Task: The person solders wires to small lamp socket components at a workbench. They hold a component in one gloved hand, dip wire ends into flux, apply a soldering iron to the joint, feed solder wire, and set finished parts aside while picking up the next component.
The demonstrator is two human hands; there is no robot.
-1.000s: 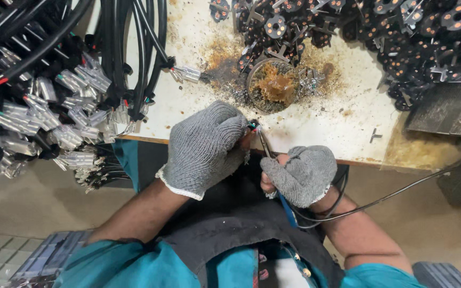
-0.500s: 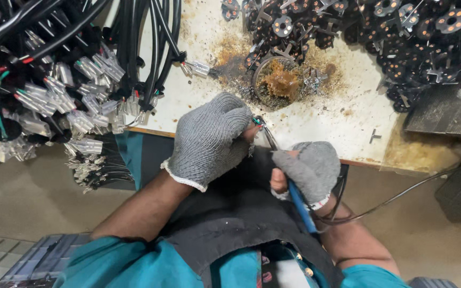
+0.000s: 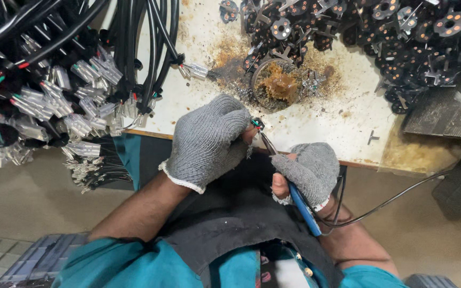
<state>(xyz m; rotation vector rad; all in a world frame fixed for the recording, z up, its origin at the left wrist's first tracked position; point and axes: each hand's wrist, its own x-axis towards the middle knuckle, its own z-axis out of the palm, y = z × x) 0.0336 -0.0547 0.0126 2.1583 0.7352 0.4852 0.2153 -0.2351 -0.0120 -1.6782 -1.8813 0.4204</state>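
Head view: we pinch a small black part with coloured wires (image 3: 256, 125) in our grey-gloved left hand (image 3: 209, 140), fingers closed tight, at the worn white bench's (image 3: 316, 128) near edge. Our right hand (image 3: 309, 169), curled shut, grips the blue-handled soldering iron (image 3: 294, 192), its tip now touching the part after closing in. A round tin of brown flux (image 3: 278, 84) sits beyond.

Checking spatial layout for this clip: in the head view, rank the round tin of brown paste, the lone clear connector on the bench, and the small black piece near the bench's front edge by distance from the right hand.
From the right hand:
1. Small black piece, just up and right.
2. Round tin of brown paste, straight above.
3. Clear connector, far upper left.
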